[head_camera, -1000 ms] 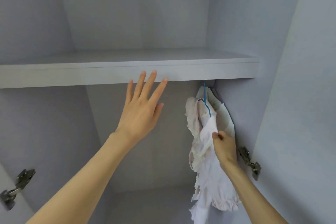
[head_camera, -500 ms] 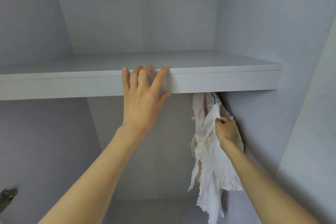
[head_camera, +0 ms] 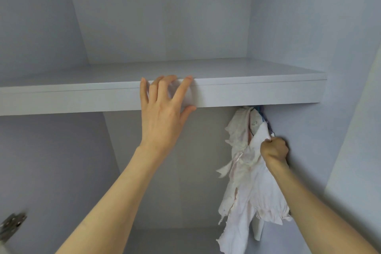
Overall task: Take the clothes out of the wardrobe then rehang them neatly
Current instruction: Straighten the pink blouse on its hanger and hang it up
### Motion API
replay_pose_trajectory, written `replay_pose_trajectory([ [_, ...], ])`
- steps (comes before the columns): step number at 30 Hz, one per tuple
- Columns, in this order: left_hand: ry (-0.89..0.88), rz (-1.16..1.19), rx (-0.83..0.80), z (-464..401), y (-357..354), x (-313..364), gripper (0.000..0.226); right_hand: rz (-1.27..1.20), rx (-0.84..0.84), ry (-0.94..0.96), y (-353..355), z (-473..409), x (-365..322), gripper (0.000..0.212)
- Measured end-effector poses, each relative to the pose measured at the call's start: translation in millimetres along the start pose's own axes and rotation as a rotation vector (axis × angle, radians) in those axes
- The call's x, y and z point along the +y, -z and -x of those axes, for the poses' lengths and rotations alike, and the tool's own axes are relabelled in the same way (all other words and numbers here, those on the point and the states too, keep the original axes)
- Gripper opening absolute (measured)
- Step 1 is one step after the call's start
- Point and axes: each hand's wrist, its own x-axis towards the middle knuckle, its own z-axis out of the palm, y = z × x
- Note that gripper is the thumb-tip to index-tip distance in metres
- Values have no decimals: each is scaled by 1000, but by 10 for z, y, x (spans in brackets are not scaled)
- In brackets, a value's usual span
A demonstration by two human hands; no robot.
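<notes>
A bunch of pale pink and white clothes (head_camera: 250, 187) hangs at the right side of the grey wardrobe, under the shelf (head_camera: 257, 93). A blue hanger (head_camera: 262, 116) shows at their top; its hook and any rail are hidden behind the shelf edge. My right hand (head_camera: 274, 149) is clenched around the upper part of the clothes, close to the right wall. My left hand (head_camera: 165, 109) lies against the shelf's front edge, fingertips over the top and thumb under the lip.
The wardrobe's right wall (head_camera: 305, 140) runs just beside the clothes. A metal door hinge (head_camera: 12, 226) sits at the lower left. The shelf top and the space under it to the left hold nothing.
My left hand rose from below the shelf and settled on its front edge. My right hand moved higher on the clothes and toward the right wall. The view tilted upward.
</notes>
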Motion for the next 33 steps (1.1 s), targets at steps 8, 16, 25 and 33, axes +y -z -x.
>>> replay_pose_trajectory([
  [8,2,16,-31,13,-2,-4,59,25,29,112,20,119,53,33],
  [16,8,100,-209,667,144,-42,55,578,-117,688,-28,635,138,55],
  [25,258,-87,-643,2674,1013,-758,48,450,-505,1073,-725,2286,342,49],
  [33,675,-281,-740,3927,2589,-948,50,217,-818,1501,-1099,4202,406,48],
])
